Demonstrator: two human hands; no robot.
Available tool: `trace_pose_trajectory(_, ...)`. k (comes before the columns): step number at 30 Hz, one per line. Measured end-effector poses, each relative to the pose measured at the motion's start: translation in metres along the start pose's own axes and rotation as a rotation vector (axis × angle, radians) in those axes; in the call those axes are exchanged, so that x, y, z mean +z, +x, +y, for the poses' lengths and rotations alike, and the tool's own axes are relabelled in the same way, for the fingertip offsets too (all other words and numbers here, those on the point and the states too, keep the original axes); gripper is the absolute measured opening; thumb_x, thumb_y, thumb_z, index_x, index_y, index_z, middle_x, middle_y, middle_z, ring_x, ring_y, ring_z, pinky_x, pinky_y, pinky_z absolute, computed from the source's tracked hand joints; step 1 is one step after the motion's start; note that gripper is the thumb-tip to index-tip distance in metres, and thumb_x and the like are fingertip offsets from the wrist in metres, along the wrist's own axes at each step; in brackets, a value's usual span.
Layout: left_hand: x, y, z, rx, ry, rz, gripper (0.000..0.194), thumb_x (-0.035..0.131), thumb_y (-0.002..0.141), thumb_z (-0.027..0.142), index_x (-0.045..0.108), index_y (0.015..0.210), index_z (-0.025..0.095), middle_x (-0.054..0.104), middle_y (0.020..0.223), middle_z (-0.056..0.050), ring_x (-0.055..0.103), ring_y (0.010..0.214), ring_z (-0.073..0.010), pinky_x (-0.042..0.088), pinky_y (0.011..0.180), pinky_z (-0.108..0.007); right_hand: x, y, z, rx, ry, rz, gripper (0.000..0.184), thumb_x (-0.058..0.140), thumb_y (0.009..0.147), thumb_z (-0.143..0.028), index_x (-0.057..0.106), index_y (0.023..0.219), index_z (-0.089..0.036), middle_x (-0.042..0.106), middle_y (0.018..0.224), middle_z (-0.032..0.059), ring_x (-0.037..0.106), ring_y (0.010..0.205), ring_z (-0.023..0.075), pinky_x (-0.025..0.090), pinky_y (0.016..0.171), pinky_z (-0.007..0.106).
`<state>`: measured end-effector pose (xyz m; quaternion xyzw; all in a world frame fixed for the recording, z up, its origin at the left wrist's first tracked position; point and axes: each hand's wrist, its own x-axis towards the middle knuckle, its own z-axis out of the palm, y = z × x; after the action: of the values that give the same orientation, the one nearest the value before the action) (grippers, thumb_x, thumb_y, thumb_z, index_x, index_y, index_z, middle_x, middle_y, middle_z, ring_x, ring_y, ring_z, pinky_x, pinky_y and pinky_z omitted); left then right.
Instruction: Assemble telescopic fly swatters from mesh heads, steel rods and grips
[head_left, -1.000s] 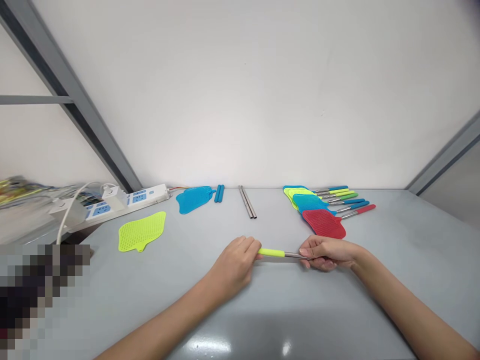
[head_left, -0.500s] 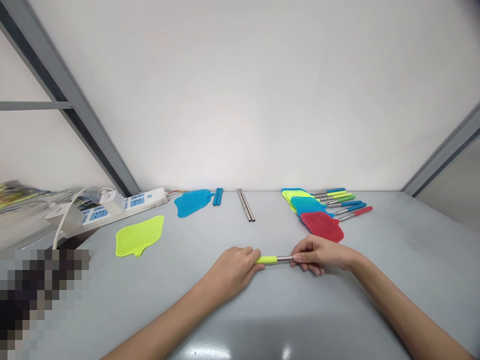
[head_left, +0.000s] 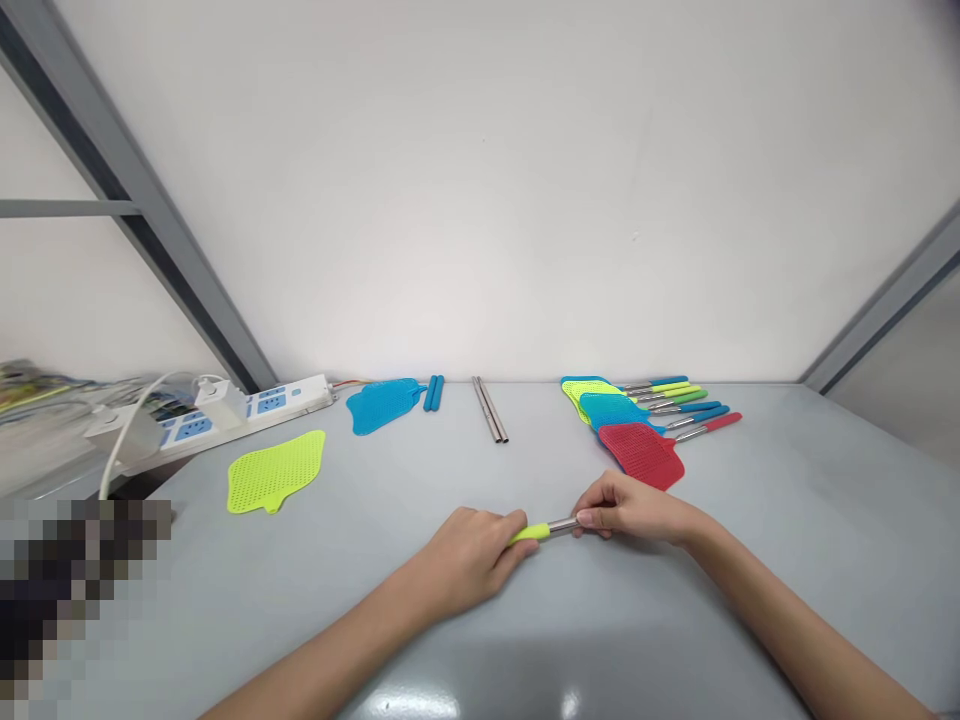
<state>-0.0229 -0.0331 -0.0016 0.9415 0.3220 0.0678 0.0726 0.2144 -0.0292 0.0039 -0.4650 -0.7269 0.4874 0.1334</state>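
Note:
My left hand point(head_left: 472, 560) grips the lime-green end of a telescoping fly swatter handle point(head_left: 547, 530). My right hand point(head_left: 630, 508) pinches its steel shaft from the other side, a short way from the grip. Both hands rest just above the grey tabletop point(head_left: 750, 600). A lime mesh swatter head point(head_left: 274, 472) lies flat to the left of my hands. Farther back are a blue swatter head point(head_left: 382, 407), a pair of blue grips point(head_left: 433, 393) and a pair of steel rods point(head_left: 489, 408).
An overlapping pile of swatter heads, with a red one point(head_left: 641, 455) in front, and a fanned row of handles point(head_left: 679, 400) lie at the back right. A power strip point(head_left: 270, 408) with plugged-in adapters sits at the back left, below a white wall.
My hands have come closer together, and less steel shaft shows between them. The handle has shortened and now tilts slightly, with its steel end higher in the picture.

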Motion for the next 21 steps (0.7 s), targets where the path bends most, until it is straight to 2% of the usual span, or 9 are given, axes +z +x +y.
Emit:
trace_pose_trajectory(9,0.01,0.007,0.006,0.091,0.282,0.087,0.032,0.021,0.091,0.03,0.044,0.074,0.017,0.056,0.056,-0.002,0.052,0.044,-0.015,0.024,0.043,-0.027,0.003,0.006,0.003,-0.017,0.135,-0.006,0.032,0.048,0.077,-0.036,0.065,0.071,-0.01,0.03,0.048,-0.0055,0.023,0.045,0.0066,0.016,0.044,0.022)
trace_pose_trajectory(13,0.016,0.008,0.007,0.095,0.277,0.143,0.034,0.02,0.091,0.031,0.044,0.072,0.017,0.056,0.056,-0.003,0.052,0.045,-0.0149,0.025,0.043,-0.026,0.002,0.006,0.001,-0.012,0.177,-0.029,0.034,0.048,0.077,-0.038,0.064,0.069,-0.009,0.029,0.047,-0.006,0.021,0.044,0.0061,0.014,0.043,0.023)
trace_pose_trajectory(21,0.007,0.006,0.005,0.024,0.136,0.072,0.03,0.024,0.09,0.035,0.043,0.074,0.018,0.057,0.059,0.001,0.052,0.047,-0.0137,0.025,0.045,-0.026,0.001,0.003,-0.002,0.017,0.203,-0.05,0.034,0.049,0.079,-0.038,0.064,0.073,-0.009,0.032,0.048,-0.0054,0.024,0.044,0.0057,0.017,0.043,0.022)
